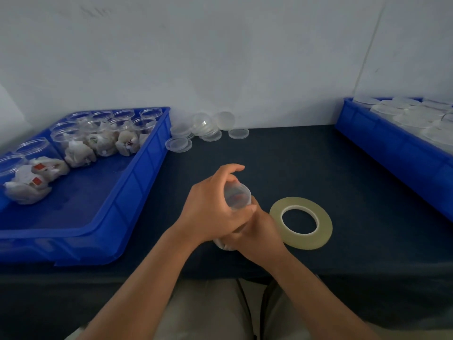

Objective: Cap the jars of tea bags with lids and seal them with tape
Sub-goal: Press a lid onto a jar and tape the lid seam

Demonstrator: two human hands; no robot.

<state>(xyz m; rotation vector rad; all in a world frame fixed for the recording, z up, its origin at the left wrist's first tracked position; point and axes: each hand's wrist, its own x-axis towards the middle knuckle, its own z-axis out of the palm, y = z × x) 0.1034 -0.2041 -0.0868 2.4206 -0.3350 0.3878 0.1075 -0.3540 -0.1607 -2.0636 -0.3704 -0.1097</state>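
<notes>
Jar (236, 198), clear, held in 2 grips.
Left grip (213, 207) curled round top, right grip (257, 229) round base; tape roll (325, 227) beside.

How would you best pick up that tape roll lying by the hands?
Probably by its flat band, from straight above. The tape roll lies flat on the table, so its thin outer edge gives little to grasp. Its open hole lets a finger drop inside while the thumb takes the outer rim, pinching the band's left side, nearest the right hand.
</notes>
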